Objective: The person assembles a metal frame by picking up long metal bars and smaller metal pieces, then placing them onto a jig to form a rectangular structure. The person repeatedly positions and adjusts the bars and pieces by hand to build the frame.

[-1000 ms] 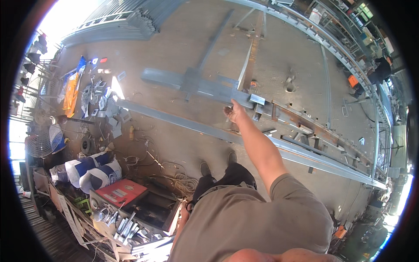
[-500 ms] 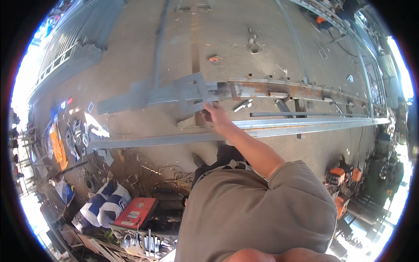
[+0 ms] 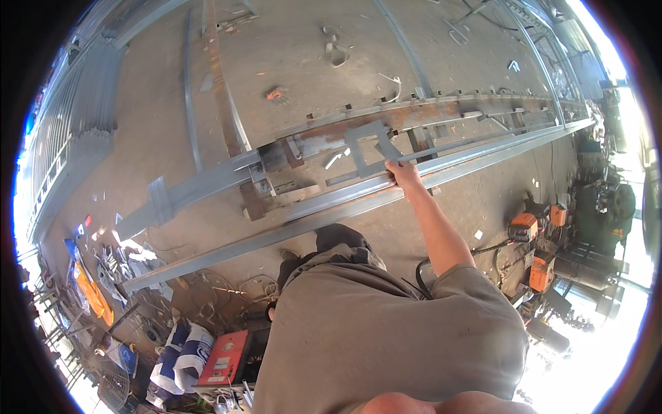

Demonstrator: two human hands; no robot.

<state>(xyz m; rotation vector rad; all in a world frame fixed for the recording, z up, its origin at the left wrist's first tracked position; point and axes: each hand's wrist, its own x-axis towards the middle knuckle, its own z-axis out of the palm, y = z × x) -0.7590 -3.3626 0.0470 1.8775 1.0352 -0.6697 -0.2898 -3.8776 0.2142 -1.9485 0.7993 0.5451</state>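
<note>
My right hand (image 3: 403,174) is closed on one corner of a flat grey square metal frame (image 3: 365,130), open in the middle. The arm stretches forward, and the frame hangs over the long steel beams. Just below the hand runs a long grey steel channel (image 3: 345,215). Beyond the frame lies a rusty beam (image 3: 331,134) with small blocks along its far edge. Of my left hand (image 3: 272,314), only a bit shows beside my shirt, near a dark band; its fingers are hidden.
Long steel bars (image 3: 191,103) lie across the floor, with a stack of grey profiles (image 3: 86,110) at far left. A red box (image 3: 224,355) and blue-white bags (image 3: 193,355) stand at near left. Orange machines (image 3: 524,226) with cables are at right.
My right hand has carried the square frame rightward along the beams, away from the dark fixture at the rusty beam's left end. The whole view has shifted and tilted as well.
</note>
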